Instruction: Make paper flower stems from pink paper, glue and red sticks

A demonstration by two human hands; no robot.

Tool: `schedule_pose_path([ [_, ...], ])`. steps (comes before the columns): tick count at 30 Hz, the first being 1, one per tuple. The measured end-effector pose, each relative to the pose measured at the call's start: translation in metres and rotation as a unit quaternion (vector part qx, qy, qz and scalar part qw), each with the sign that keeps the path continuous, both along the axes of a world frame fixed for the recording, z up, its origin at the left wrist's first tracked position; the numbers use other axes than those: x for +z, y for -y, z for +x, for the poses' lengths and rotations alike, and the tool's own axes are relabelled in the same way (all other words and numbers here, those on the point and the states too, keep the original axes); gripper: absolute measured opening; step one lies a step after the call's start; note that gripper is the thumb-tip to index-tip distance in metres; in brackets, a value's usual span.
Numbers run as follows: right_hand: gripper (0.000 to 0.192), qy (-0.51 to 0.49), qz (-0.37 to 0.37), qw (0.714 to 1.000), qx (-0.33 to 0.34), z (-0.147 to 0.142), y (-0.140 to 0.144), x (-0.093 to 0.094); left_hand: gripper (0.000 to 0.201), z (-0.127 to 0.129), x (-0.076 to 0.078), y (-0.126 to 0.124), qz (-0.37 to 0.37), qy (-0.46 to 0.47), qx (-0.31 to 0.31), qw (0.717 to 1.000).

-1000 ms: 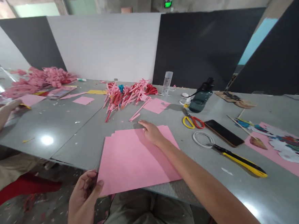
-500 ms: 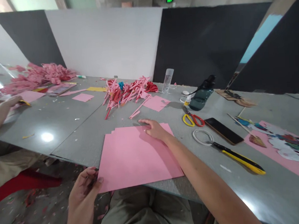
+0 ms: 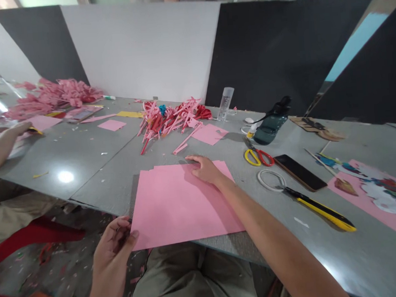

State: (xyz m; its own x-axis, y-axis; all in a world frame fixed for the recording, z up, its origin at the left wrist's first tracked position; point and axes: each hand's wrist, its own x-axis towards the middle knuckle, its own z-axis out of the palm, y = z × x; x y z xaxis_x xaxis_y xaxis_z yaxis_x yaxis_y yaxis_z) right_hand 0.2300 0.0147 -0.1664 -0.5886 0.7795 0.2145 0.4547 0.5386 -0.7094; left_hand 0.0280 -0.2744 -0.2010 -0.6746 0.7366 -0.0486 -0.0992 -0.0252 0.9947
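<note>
**Head view: pink paper on a grey table**

Left hand (image 3: 114, 245) pinches the near corner of the pink paper (image 3: 178, 206); right hand (image 3: 204, 168) lies flat on its far edge. Scissors (image 3: 258, 156), a phone (image 3: 299, 172) and a knife (image 3: 319, 208) sit to the right. Paper strips (image 3: 172, 118) are piled behind. Black and white boards wall the grey table (image 3: 93, 151).

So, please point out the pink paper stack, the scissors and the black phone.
pink paper stack (image 3: 178, 204): head view, middle of the top sheet.
scissors (image 3: 258, 157): head view, where the yellow and red handles meet.
black phone (image 3: 300, 172): head view, middle of the screen.
</note>
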Motion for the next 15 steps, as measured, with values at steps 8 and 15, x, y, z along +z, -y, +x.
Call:
schedule_pose_path([
  [8,0.064,-0.029,-0.003,0.999,0.018,0.0066,-0.0008,-0.0017,0.040,-0.0033,-0.0032,0.0025,-0.022,-0.060,-0.006,0.998],
  [15,0.061,-0.043,-0.012,0.999,0.000,0.0080,-0.0002,-0.0020,0.036,-0.0062,-0.0084,0.0043,-0.023,-0.076,-0.007,0.997],
])
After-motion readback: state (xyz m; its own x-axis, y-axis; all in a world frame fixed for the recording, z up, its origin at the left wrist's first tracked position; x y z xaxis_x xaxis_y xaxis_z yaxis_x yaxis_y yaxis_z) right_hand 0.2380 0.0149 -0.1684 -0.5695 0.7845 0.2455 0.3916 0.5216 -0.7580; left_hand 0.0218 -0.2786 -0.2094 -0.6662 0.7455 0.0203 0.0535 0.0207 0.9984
